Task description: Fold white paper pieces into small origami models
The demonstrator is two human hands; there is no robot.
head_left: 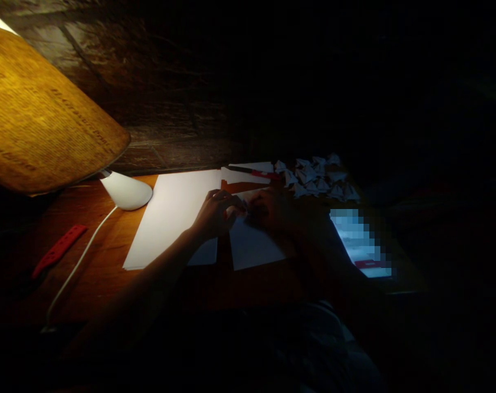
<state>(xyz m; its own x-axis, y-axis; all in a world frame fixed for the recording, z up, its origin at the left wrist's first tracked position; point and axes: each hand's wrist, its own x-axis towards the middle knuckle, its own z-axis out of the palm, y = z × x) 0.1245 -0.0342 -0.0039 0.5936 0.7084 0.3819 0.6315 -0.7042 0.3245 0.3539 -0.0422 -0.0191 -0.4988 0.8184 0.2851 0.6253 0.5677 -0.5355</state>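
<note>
My left hand and my right hand meet over a white sheet on the wooden table. Both have their fingers curled and pinched together on a small piece of paper between them. The right hand lies in shadow and its fingers are hard to make out. A larger white sheet lies under my left forearm. A pile of several small folded paper pieces sits just beyond my right hand.
A lit lamp with a tan printed shade, white base and white cord stands at the left. A red ruler-like strip lies near the left edge. A red pen rests behind the hands. A glowing screen lies at the right.
</note>
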